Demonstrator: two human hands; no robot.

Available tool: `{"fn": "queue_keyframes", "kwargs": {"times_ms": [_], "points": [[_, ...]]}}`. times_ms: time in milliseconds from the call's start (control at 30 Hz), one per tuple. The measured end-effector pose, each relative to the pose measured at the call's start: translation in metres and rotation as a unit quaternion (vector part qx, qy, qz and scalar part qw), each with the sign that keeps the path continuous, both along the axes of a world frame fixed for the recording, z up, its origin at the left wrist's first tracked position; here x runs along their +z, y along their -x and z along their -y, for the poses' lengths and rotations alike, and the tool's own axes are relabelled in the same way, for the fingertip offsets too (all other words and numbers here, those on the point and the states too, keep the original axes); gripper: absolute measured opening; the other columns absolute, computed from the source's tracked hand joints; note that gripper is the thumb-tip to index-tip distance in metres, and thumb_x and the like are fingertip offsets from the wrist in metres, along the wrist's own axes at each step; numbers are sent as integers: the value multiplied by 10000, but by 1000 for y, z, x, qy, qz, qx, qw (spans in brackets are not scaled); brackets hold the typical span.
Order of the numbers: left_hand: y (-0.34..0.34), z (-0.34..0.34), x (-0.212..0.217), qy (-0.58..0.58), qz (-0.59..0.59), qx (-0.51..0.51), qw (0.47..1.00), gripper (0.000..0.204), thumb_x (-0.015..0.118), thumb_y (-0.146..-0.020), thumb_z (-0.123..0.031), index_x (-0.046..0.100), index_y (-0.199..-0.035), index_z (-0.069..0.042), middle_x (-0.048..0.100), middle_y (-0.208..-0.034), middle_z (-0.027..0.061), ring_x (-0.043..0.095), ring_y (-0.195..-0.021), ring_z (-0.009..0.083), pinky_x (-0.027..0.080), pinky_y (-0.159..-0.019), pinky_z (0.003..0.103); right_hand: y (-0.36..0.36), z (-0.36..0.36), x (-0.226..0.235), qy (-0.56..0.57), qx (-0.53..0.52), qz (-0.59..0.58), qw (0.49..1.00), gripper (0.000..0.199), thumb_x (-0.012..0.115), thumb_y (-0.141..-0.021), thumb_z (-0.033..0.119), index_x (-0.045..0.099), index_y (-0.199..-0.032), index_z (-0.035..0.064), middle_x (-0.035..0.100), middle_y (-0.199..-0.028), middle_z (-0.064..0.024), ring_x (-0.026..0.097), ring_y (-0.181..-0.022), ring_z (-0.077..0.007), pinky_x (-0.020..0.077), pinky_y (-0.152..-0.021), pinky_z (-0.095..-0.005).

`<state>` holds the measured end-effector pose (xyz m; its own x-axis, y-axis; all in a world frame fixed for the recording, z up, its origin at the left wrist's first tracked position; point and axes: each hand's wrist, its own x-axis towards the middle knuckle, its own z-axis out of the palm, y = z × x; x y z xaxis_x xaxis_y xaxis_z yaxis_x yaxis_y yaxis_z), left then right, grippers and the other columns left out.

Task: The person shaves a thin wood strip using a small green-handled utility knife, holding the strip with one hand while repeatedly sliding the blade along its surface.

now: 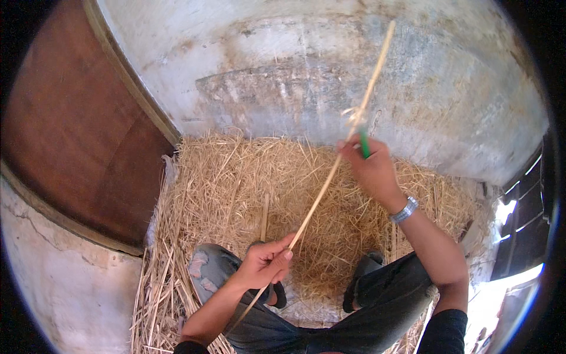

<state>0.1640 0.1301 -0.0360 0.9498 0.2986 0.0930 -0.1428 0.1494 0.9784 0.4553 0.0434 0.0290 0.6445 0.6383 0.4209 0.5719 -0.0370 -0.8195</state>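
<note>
A long thin pale stick (330, 177) runs diagonally from lower left to upper right. My left hand (265, 264) grips its lower part, just above my left knee. My right hand (370, 168) holds it higher up, together with a small green-handled tool (364, 143). Thin curls of shaved fibre (354, 115) hang from the stick just above that hand. My right wrist carries a metal watch (404, 210).
A heap of dry straw (236, 189) covers the ground in front of my knees and dark sandals (362, 277). A weathered whitish wall (306, 76) rises behind it. A brown wooden door (65, 118) stands at the left, a dark slatted opening (522, 218) at the right.
</note>
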Motion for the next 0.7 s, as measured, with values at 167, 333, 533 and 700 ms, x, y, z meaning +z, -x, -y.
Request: {"fn": "queue_keyframes", "kwargs": {"times_ms": [167,333,533,700], "points": [[4,0,-3,-77,-20,58,995,402,535,-980,-15,514,-1382,-15,437,-594,-60,381,-498,15,316,-457,213,15,2,21,11,-62,79,995,309,718,-892,302,606,-837,20,524,-555,-94,466,-457,-166,398,-466,-342],[8,-3,-7,-159,-36,69,984,388,566,-956,1,547,-1344,4,421,-581,-78,377,-502,10,298,-461,210,-18,9,17,10,-27,173,984,255,691,-911,268,635,-897,19,560,-571,-120,525,-470,-183,414,-483,-337],[16,-9,-5,-158,-39,44,986,377,570,-951,-1,555,-1327,25,416,-580,-78,356,-498,11,286,-461,211,-57,6,2,-125,-93,98,983,240,637,-938,244,659,-932,4,537,-574,-42,491,-498,-118,372,-479,-287],[22,-12,-2,5,-46,9,999,383,495,-1009,-58,493,-1384,20,400,-533,-81,359,-448,8,290,-430,212,-116,45,24,-83,-294,-14,952,356,594,-961,345,638,-994,-7,524,-627,-18,444,-522,-122,360,-503,-297]]}}
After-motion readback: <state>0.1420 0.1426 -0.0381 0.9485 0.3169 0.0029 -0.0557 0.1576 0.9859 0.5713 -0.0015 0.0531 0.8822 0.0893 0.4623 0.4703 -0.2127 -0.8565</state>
